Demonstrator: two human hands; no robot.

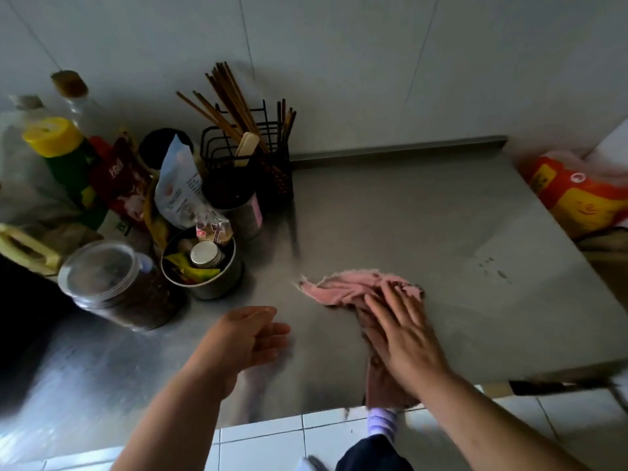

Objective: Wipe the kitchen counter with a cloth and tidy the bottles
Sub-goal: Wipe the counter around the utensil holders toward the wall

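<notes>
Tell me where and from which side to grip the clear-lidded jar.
Grip the jar round its body, just under the lid, coming from the counter's front edge: the metal tin crowds its right, bottles stand behind, and the lid looks too wide to span.

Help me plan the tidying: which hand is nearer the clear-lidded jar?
Left. The left hand sits right of the jar, not touching; the right hand lies farther right, flat on the pink cloth.

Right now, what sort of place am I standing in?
Probably a kitchen: a steel counter, chopsticks in a black rack, and a yellow-capped bottle among food packets.
</notes>
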